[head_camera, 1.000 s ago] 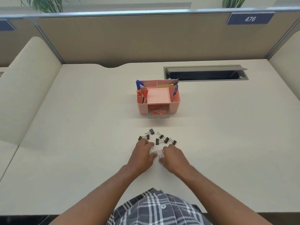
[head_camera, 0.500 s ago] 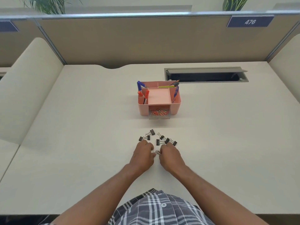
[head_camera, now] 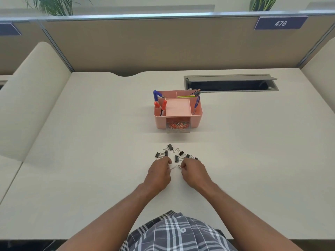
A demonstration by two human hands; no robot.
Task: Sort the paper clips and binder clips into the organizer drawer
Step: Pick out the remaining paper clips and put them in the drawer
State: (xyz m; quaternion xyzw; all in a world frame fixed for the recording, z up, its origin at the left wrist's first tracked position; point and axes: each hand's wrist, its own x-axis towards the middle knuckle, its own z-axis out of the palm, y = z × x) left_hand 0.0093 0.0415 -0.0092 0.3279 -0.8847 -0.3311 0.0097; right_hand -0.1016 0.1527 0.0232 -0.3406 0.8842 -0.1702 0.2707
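Several black binder clips [head_camera: 175, 154] lie scattered on the desk in front of my hands. My left hand [head_camera: 159, 171] and my right hand [head_camera: 192, 171] rest close together just below them, fingers curled, each pinching thin paper clips [head_camera: 176, 167] that show between the fingertips. Farther back stands the pink organizer [head_camera: 178, 111]. Its clear drawer [head_camera: 178, 128] is pulled out at the front and holds several orange and silver paper clips.
Pens and pencils [head_camera: 188, 96] stand in the organizer's side and back compartments. A grey cable hatch [head_camera: 230, 82] is set into the desk behind it. Beige partition panels close off the back and sides. The desk's front edge runs just above my plaid shirt.
My two hands have drawn slightly apart and the paper clips now show between the fingertips. The binder clips and the organizer have not moved on the desk.
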